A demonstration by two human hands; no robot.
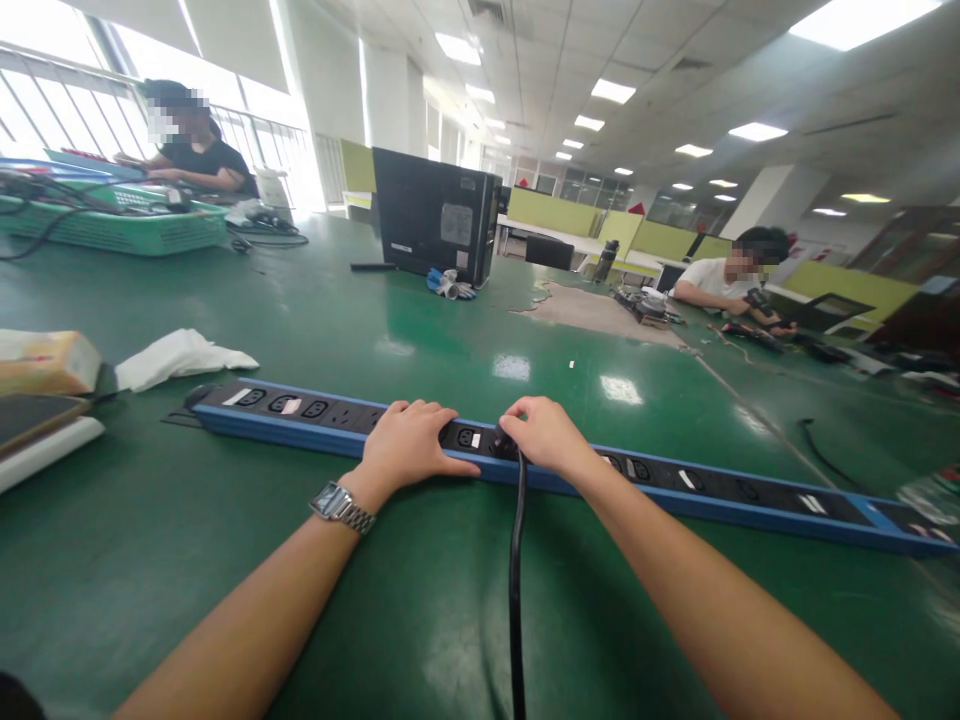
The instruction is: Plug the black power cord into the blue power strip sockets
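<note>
Blue power strip is laid across the green table, clasped from above by the left hand. Black plug is pinched by the right hand at the strip's top face, cable trailing nearward. Plug apparently being seated or drawn; which can't be told. Straight force, strip braced, seems called for.

Power strip on table, computer behind
</note>
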